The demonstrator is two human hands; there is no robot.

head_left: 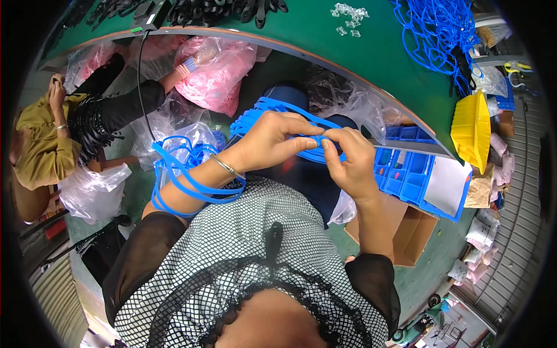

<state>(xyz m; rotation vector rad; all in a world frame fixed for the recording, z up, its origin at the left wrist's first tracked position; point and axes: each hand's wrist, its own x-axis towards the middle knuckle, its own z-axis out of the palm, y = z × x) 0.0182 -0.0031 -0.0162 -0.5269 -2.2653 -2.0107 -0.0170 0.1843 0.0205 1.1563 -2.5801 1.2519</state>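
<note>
Above my lap, my left hand (277,139) and my right hand (350,155) meet with thumbs and fingertips pinched close together. Between them is a blue strap (318,139); its exact end or join is covered by my fingers. A thick bundle of blue straps (255,116) lies across my thighs, behind and under both hands. Several blue strap loops (200,193) hang around my left forearm, below a metal bangle (223,165).
A green table (360,58) curves ahead, bearing tangled blue cords (438,35), small clear pieces (350,17) and black straps (214,10). Blue bins (406,174), a yellow tray (471,130) and a cardboard box (415,232) stand right. A co-worker (46,139) sits left near pink bags (212,75).
</note>
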